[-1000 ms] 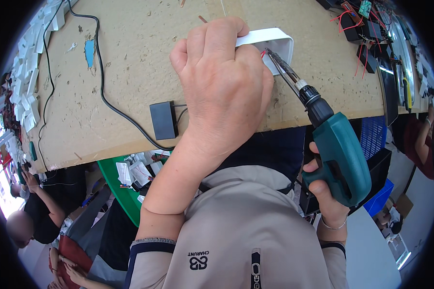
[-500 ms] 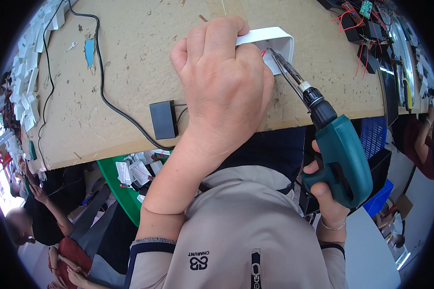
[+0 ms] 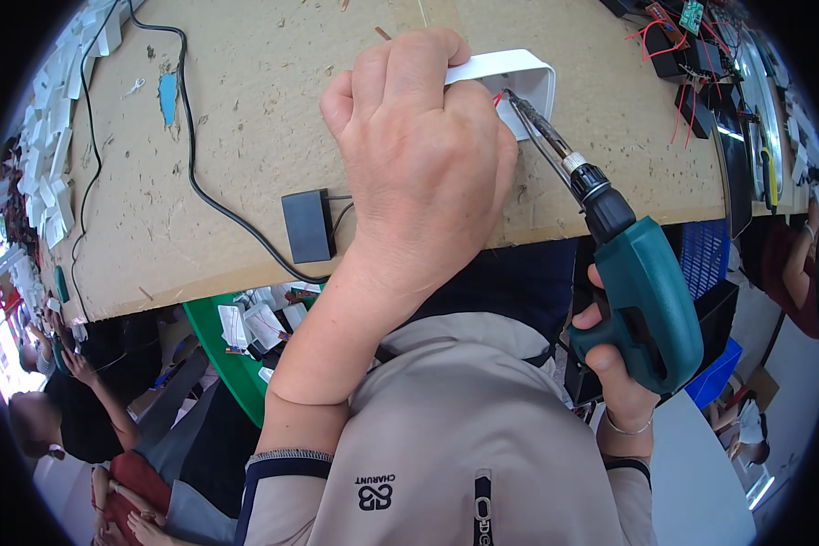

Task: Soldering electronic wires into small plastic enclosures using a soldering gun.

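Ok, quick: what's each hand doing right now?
Left hand: closed, holding the open white casing.
Right hand: closed around the handle of the green soldering gun.

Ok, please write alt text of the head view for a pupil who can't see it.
A person's right hand holds a green gun-shaped soldering tool, its tip in the opening of a white housing gripped by the left hand. On the tabletop lie a black box and a cable.

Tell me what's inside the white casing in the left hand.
Inside the white casing, red wire shows near the dark tip of the green soldering tool. The left hand covers the casing's left part, hiding anything there.
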A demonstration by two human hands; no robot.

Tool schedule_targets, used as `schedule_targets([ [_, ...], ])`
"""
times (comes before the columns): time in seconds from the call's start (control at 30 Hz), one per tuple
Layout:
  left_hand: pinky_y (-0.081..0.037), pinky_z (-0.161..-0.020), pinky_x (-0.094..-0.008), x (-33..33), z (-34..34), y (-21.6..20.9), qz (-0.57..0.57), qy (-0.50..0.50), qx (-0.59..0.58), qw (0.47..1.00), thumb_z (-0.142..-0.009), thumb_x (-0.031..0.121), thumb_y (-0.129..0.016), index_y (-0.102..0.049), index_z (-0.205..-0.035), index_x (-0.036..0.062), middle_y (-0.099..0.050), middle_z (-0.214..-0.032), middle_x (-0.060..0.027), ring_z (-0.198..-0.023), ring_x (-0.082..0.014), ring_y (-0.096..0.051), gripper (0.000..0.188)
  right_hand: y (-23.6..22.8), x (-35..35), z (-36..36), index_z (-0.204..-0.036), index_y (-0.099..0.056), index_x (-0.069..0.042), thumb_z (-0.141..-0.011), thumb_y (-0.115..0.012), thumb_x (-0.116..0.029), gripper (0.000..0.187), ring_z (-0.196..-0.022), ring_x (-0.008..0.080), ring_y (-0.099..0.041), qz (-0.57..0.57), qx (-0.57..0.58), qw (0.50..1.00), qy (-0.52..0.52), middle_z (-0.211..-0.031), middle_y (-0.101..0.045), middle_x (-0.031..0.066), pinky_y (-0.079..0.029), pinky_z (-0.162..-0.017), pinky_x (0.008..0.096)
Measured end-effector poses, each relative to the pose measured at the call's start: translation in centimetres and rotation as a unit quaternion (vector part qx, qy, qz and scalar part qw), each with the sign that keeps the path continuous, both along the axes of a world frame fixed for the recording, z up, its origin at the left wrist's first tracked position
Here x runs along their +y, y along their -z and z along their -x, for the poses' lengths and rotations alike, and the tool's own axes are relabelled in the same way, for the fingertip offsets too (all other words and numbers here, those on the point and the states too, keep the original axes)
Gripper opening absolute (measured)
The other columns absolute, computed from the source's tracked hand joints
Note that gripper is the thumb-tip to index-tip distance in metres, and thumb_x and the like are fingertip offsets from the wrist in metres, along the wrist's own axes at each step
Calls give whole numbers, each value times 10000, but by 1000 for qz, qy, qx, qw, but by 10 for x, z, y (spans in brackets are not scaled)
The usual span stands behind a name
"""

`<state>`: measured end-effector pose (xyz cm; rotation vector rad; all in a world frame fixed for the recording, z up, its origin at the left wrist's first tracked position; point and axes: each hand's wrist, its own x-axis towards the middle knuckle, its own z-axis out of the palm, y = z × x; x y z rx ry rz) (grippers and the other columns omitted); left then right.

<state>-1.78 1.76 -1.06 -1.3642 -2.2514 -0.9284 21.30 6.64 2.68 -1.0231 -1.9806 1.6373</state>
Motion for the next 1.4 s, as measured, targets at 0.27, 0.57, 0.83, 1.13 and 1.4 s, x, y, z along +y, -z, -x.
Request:
schedule_targets([
  [0.27, -368, -793, -366, 0, 0, 0, 4, 0, -5, 1000, -620, 61, -668, -642, -669, 26, -596, -970, -72, -882, -239, -546, 66, -5, -5, 4, -1307, -411, 87, -671, -847, -238, 836, -803, 181, -651, 42, 23, 998, 49, -885, -676, 119, -513, -743, 272],
  [0.57, -369, -796, -365, 0, 0, 0, 4, 2, 0, 1000, -628, 59, -668, -648, -677, 21, -596, -969, -71, -880, -237, -546, 65, -5, -2, -5, -1253, -490, 53, -679, -800, -440, 818, -801, 142, -628, 0, -8, 1000, 10, -1161, -600, 181, -516, -723, 258],
  [0.83, -368, -795, -365, -1, 1, 1, 9, 2, 8, 1000, -640, 65, -672, -650, -689, 17, -592, -965, -69, -881, -235, -544, 71, -9, -10, -2, -1242, -497, 54, -669, -798, -457, 824, -790, 145, -634, 26, -16, 997, 65, -1136, -612, 182, -521, -703, 253],
  [1.13, -365, -849, -363, -14, -1, -9, 16, 42, -37, 998, -686, 86, -705, -666, -795, 23, -596, -1027, -116, -908, -252, -560, 132, -4, -2, -23, -1198, -527, 66, -665, -762, -519, 825, -769, 133, -627, -49, -14, 999, 10, -1087, -630, 153, -508, -692, 240],
  [1.4, -356, -866, -356, -27, -16, -16, 54, 33, 15, 998, -726, 62, -687, -668, -938, 61, -515, -1164, -124, -1040, -275, -483, 213, -10, -12, -23, -1154, -557, 77, -646, -747, -562, 838, -712, 120, -623, -41, -8, 997, 64, -990, -650, 105, -504, -649, 225],
])
